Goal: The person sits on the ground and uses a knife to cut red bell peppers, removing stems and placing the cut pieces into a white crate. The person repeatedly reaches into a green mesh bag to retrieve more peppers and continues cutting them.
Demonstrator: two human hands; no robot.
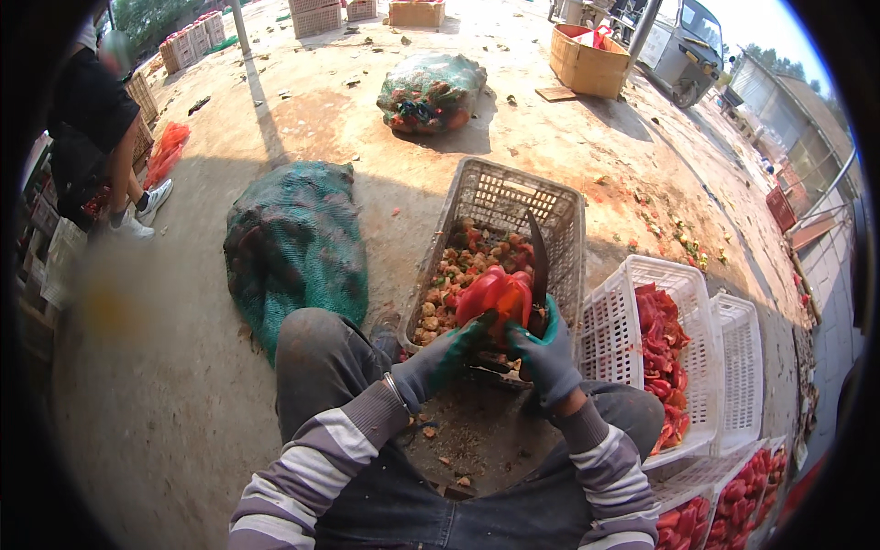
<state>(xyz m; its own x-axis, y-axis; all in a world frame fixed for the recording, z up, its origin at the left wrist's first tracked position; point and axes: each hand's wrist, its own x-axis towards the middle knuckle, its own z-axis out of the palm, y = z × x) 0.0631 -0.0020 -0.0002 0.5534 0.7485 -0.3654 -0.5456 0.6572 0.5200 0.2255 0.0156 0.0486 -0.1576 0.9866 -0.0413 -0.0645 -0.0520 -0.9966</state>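
Both my hands wear grey work gloves with green coating. A large red bell pepper is held between them, split open so its orange-red inside shows. My left hand grips its near left side. In my right hand is a knife, its dark curved blade pointing up and away beside the pepper; the fingertips also touch the pepper. Beneath them stands a dirty plastic crate between my knees. Pepper cores and scraps cover its bottom. The knife's handle is mostly hidden by my glove.
At the right, a white crate holds cut red peppers; more crates stand nearby. Green mesh sacks lie left and ahead. A person is at the far left. Farther off are a cardboard box and a three-wheeled vehicle.
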